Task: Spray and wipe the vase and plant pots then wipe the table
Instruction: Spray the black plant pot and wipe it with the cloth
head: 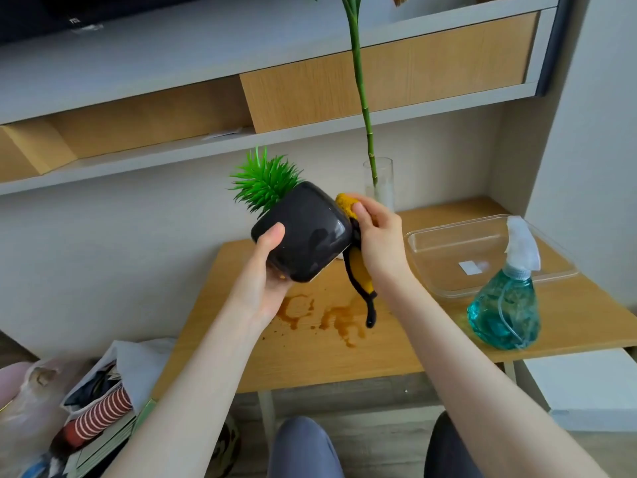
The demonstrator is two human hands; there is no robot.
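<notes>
My left hand (267, 267) holds a glossy black plant pot (306, 232) tilted on its side above the wooden table (310, 357), its spiky green plant (263, 182) pointing up and left. My right hand (377, 236) presses a yellow cloth with black edging (360, 267) against the pot's right side; the cloth's tail hangs down. A clear glass vase (379, 182) with a tall green stem (360, 81) stands at the table's back. A teal spray bottle (506, 305) stands at the right front.
A brown spill stain (324, 315) marks the tabletop below the pot. A clear rectangular tray (424, 250) lies at the right. Shelves run along the wall above. Bags and clutter (93, 408) sit on the floor at left; my knees are below.
</notes>
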